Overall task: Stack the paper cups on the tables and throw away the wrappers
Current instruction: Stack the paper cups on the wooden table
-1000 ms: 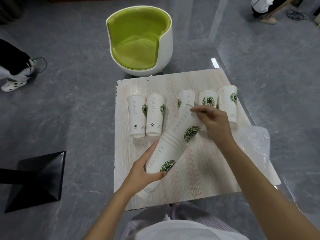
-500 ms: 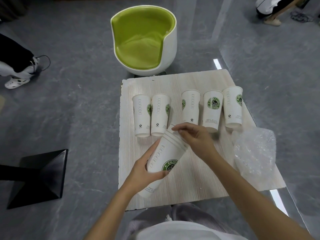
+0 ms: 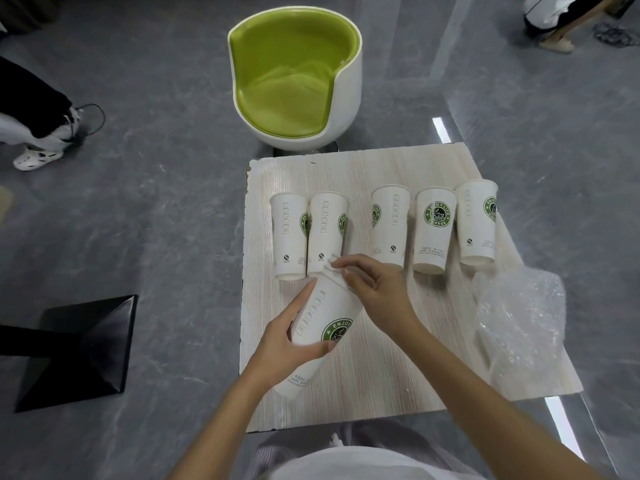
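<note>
A tilted stack of white paper cups with a green logo (image 3: 320,327) is gripped around its middle by my left hand (image 3: 287,344). At the stack's rim, my right hand (image 3: 375,289) pinches the top edge with thumb and fingers. Several single cups stand upright in a row across the light wooden table (image 3: 381,386): two on the left (image 3: 289,233) (image 3: 325,230) and three on the right (image 3: 389,225) (image 3: 434,230) (image 3: 477,223). A crumpled clear plastic wrapper (image 3: 519,323) lies on the table's right side.
A green and white tub chair (image 3: 294,77) stands beyond the table. A black table base (image 3: 79,348) sits on the grey floor to the left. People's legs show at the far left (image 3: 34,126) and top right (image 3: 554,26).
The nested stack has shortened as my right hand pushed the top cup down into it. The hand and rim moved left and nearer to me.
</note>
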Tool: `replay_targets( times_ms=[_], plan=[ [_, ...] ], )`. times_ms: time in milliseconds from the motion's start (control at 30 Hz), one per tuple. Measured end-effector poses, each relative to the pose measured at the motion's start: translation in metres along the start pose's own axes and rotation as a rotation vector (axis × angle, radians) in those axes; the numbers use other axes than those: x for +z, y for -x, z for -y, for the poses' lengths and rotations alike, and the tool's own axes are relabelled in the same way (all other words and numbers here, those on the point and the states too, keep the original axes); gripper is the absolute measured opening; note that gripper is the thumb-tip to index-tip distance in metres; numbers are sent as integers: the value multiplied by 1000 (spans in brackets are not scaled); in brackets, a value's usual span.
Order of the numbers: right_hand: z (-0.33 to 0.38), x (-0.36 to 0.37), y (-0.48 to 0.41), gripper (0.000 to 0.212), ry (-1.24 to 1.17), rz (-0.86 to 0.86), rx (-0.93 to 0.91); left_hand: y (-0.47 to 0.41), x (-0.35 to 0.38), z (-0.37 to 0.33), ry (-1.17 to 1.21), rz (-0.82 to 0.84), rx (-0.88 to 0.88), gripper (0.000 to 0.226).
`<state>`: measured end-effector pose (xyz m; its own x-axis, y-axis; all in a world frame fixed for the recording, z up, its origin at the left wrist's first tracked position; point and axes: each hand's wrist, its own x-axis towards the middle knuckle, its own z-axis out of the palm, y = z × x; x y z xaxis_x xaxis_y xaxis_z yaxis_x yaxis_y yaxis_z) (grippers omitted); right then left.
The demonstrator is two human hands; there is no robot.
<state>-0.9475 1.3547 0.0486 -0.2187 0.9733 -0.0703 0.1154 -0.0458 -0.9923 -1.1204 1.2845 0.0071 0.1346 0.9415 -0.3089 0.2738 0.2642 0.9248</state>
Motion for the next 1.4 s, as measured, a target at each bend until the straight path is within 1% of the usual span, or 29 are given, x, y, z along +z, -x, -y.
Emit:
replay_targets(
  times_ms=[100, 267, 400, 533, 733, 867, 1100, 1300, 1400],
  plan=[
    [0, 1, -8, 29, 8, 7, 9, -4, -2, 0, 10, -13, 6, 94],
    [2, 0, -23, 21, 51, 90, 14, -9, -6, -1, 38, -55, -2, 93],
    [3, -2, -40, 18, 107, 54, -36, -12, -12, -4, 63, -70, -10, 92],
    [5, -8, -63, 16, 92, 44, -24, -16, -23, 0, 75, -88, -29, 95],
    [7, -6, -105, 16, 107, 62, -17, -25, -46, -1, 107, -188, -40, 95],
    [1, 3, -135, 14, 183, 61, -3, -33, -61, 3, 138, -241, -45, 96],
    [-8, 22, -189, 15, 360, 122, 3, -43, -82, 6, 143, -280, -64, 102],
    [-11, 43, -227, 15, 488, 184, -29, -52, -93, 8, 130, -310, -56, 97],
    [-15, 50, -237, 16, 536, 243, -28, -54, -97, 8, 137, -330, -52, 95]
  ],
)
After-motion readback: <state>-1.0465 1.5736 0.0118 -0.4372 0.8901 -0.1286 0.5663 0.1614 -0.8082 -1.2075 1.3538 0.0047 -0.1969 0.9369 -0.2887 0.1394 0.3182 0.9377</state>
